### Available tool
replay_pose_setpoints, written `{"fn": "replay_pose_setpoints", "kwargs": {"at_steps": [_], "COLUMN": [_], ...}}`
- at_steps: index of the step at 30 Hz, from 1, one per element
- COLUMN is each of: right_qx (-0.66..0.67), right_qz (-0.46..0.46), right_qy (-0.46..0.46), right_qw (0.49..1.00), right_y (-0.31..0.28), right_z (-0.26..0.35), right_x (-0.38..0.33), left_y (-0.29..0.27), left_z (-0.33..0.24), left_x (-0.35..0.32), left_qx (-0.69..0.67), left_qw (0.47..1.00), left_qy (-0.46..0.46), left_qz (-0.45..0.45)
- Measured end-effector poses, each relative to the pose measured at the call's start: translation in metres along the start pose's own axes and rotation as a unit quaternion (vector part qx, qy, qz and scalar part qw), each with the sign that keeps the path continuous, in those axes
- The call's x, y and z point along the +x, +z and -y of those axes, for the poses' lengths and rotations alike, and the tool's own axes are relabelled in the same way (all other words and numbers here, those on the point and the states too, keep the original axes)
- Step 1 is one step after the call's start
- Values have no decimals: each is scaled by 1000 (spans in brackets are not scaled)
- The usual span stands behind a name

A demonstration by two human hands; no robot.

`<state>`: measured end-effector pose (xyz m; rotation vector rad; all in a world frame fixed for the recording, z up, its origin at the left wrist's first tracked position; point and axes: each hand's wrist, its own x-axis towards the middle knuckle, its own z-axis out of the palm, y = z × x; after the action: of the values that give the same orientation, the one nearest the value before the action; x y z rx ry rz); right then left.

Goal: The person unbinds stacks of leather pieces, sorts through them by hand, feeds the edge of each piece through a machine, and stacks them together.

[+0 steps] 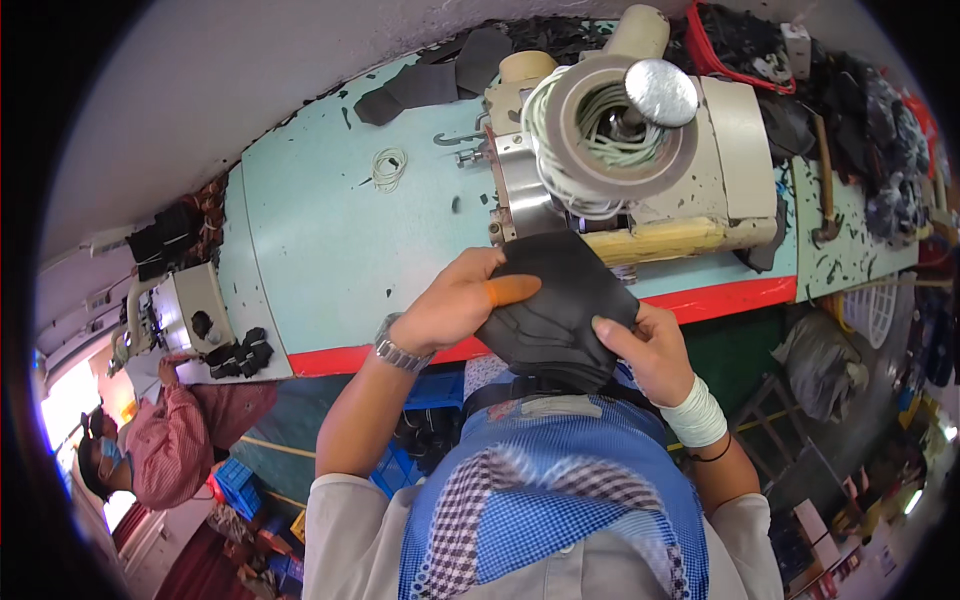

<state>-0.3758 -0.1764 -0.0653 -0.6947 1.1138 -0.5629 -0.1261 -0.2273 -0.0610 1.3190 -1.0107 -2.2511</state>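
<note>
My left hand (455, 305), an orange rubber cot on one finger, pinches the near-left side of the black stitched leather piece (555, 305), and my right hand (650, 345), wrist wrapped in white cord, clamps its right edge with the thumb on top. Both grips are pressed tight on the leather, which I hold just above the red front edge of the pale blue bench (330, 240), under the cream sewing machine (640, 160). I judge it best to keep the piece flat and taut, seam lines facing up, feeding squarely.
</note>
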Motion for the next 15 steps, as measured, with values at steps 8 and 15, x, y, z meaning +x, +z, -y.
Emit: {"fn": "replay_pose_setpoints", "kwargs": {"at_steps": [8,15], "right_qx": [56,89], "right_qz": [3,-3], "right_qy": [113,79], "right_qw": [992,993], "right_y": [-29,-27], "right_z": [-2,19], "right_x": [36,28], "left_y": [19,9], "left_z": [-19,-8], "left_x": [25,14], "left_qx": [-138,-187], "left_qw": [975,975], "left_qy": [-120,-24], "left_qz": [-128,-119]}}
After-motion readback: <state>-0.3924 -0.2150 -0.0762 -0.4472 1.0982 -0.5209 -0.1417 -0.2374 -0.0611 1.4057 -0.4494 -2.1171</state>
